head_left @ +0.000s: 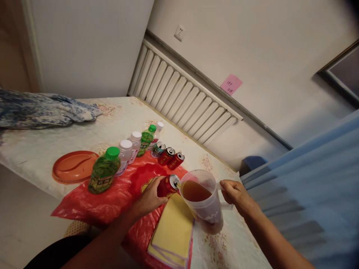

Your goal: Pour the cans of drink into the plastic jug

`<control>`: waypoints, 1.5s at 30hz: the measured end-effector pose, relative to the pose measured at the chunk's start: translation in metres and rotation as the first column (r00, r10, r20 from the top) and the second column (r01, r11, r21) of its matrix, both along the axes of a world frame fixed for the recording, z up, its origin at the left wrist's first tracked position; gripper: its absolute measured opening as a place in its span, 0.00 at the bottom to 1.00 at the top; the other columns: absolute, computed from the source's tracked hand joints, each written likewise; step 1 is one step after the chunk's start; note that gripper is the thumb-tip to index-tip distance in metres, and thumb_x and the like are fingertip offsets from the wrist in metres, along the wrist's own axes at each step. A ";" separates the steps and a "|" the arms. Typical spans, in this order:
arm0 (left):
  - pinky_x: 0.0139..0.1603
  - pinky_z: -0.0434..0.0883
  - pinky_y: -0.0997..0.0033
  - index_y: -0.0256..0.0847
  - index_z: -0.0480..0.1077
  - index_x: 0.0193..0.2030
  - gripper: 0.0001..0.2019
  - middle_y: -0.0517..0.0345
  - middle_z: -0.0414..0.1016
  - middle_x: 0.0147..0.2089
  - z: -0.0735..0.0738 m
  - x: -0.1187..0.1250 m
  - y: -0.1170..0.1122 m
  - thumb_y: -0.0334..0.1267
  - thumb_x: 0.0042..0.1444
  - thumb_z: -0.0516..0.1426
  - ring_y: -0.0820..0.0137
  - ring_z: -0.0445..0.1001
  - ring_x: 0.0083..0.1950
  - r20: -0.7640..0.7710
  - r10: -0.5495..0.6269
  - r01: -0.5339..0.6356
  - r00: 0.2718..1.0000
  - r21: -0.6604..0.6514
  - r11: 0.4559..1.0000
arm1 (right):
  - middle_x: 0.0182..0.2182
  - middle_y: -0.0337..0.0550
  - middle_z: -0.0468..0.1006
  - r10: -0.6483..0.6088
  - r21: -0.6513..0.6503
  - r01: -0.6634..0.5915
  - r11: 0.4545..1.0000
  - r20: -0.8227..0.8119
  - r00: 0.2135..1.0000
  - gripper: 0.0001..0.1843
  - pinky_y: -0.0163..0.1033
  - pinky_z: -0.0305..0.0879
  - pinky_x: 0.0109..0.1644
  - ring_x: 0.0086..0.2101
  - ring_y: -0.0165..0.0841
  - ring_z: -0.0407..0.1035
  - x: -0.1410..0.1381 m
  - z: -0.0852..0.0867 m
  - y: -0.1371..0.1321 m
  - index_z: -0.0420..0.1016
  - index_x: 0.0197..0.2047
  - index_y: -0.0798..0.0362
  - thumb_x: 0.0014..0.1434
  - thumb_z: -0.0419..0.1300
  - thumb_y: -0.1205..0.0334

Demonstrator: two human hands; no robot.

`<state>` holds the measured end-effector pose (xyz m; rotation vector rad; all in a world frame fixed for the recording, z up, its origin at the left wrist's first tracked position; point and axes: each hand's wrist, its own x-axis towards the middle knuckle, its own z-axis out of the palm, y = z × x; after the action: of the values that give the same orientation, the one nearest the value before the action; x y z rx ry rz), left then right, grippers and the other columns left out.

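Observation:
My left hand is wrapped round a red drink can with an open top. By its handle, my right hand grips a translucent plastic pitcher, which leans toward the can. Brown liquid fills much of the pitcher, and its lip meets the can's rim; whether liquid is passing between them I cannot tell. Below the can lies a folded yellow cloth, on a red plastic bag. Two more red cans and a teal can stand just beyond.
Bottles with green caps and white caps stand in a row on the left. An orange divided plate lies beside them on the floral tablecloth. Crumpled patterned fabric lies far left. Behind are a radiator and blue curtain.

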<state>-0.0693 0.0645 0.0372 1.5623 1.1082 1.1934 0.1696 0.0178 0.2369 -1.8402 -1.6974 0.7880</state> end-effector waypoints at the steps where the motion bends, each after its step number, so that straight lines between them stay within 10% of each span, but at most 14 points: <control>1: 0.59 0.65 0.58 0.41 0.63 0.56 0.33 0.52 0.70 0.55 0.000 0.000 0.000 0.27 0.38 0.61 0.58 0.68 0.57 -0.001 0.003 -0.003 1.000 -0.002 1.000 | 0.13 0.30 0.48 -0.003 0.002 0.003 1.000 0.005 1.000 0.27 0.34 0.38 0.21 0.18 0.24 0.40 0.000 0.000 0.000 0.49 0.16 0.49 0.53 0.52 0.39; 45: 0.58 0.65 0.59 0.40 0.64 0.54 0.31 0.53 0.70 0.53 0.001 0.001 0.000 0.26 0.38 0.60 0.59 0.67 0.56 -0.030 0.001 -0.002 1.000 -0.026 1.000 | 0.12 0.31 0.51 0.010 -0.044 -0.009 0.999 0.037 0.999 0.28 0.35 0.40 0.22 0.17 0.24 0.43 0.008 -0.005 0.007 0.51 0.15 0.49 0.54 0.52 0.39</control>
<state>-0.0686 0.0648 0.0384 1.5640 1.1402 1.1551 0.1780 0.0244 0.2324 -1.8884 -1.7256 0.8060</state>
